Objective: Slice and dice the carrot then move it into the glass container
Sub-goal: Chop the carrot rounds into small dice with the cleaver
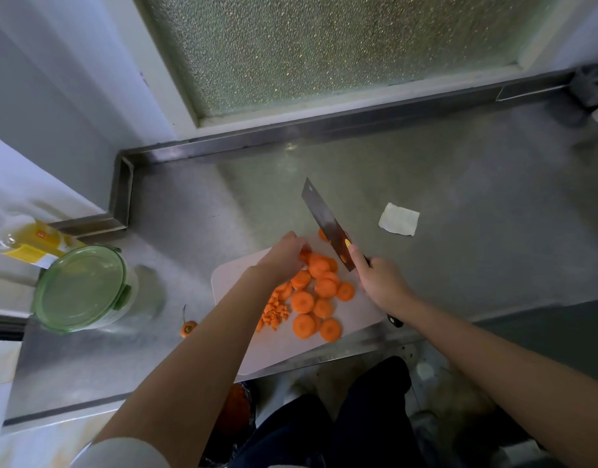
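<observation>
Several round carrot slices [319,298] lie on a pale cutting board [287,349], with a small heap of diced carrot [274,313] at their left. My left hand [285,255] reaches over the far slices and its fingers curl on one slice at the top of the pile. My right hand [380,282] grips the dark handle of a cleaver [326,222], whose blade points away over the board's far edge. The glass container [83,287] stands at the left with its green lid on.
A cut-off carrot end [188,328] lies on the steel counter [459,197] left of the board. A folded white paper piece [399,219] sits beyond the cleaver. A yellow-labelled bottle [30,246] lies behind the container. The counter's front edge runs just under the board.
</observation>
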### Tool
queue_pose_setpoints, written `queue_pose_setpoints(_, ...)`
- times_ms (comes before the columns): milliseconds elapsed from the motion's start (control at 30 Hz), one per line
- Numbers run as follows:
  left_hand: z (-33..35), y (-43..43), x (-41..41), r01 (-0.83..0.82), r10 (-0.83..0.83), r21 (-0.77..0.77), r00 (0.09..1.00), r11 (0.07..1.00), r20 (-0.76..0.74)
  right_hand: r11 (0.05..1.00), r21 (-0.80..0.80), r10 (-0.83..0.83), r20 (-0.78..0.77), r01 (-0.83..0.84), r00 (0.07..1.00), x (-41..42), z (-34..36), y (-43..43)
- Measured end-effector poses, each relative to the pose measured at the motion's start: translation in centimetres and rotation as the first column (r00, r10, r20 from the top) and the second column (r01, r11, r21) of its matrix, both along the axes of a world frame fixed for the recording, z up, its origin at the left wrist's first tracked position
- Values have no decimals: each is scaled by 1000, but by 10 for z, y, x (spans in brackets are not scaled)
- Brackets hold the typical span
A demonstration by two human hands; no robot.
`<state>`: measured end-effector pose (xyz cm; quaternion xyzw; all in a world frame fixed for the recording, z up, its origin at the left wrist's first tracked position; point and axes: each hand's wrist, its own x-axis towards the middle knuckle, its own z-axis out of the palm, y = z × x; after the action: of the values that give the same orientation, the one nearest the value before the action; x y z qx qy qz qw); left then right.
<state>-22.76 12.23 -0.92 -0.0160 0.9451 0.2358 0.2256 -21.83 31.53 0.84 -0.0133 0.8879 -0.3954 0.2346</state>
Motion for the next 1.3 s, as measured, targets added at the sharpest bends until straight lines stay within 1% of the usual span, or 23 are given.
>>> queue_pose_setpoints(233, -1, 5, 19, -41, 50, 74, 991, 996, -124, 1000, 19, 11, -29, -10, 1000, 1, -4, -1)
queue_pose_setpoints(333, -1, 9, 22, -116, 128, 90, 981, 989, -148, 1000, 9, 24, -44, -23, 999, 2, -3, -2)
queue_pose_setpoints(467, 1, 7, 26, -184, 212, 152, 958, 971, -194, 1000, -10, 25, -70, -26, 997, 4, -2, -3)
queue_pose_setpoints(567, 6, 0, 32, -246, 299, 218, 919, 944, -258, 999, -28, 27, -74, -29, 997, 6, -1, -4)
queue_pose_setpoints(667, 10, -11, 44, -301, 368, 263, 893, 917, -259, 999, -25, 33, -83, -35, 996, 8, 0, -5)
queue_pose_setpoints(700, 8, -16, 49, -332, 399, 268, 881, 904, -255, 999, -24, 37, -88, -39, 995, 8, 1, -7)
queue_pose_setpoints(800, 6, -31, 69, -454, 478, 151, 820, 878, -315, 998, -18, 53, -98, -55, 994, 10, 1, -12)
queue_pose_setpoints(833, 6, -35, 77, -481, 510, 171, 795, 860, -329, 998, -20, 58, -95, -60, 994, 12, 0, -14)
queue_pose_setpoints(867, 6, -38, 86, -500, 552, 234, 770, 834, -320, 998, -25, 59, -84, -61, 995, 14, 0, -18)
queue_pose_setpoints(900, 5, -42, 95, -518, 591, 291, 750, 804, -298, 997, -29, 62, -74, -65, 995, 18, -2, -21)
queue_pose_setpoints(967, 4, -50, 114, -572, 665, 353, 699, 740, -263, 995, -50, 81, -41, -83, 996, 28, -2, -30)
queue_pose_setpoints(1133, -3, -64, 157, -737, 851, 442, 506, 511, -140, 974, -164, 169, 60, -157, 984, 61, -13, -59)
queue_pose_setpoints(1200, -5, -68, 170, -766, 879, 449, 464, 460, -110, 967, -148, 220, 92, -205, 971, 75, -20, -70)
queue_pose_setpoints(1300, -10, -70, 184, -794, 901, 440, 422, 419, -98, 958, -59, 286, 126, -281, 950, 92, -21, -83)
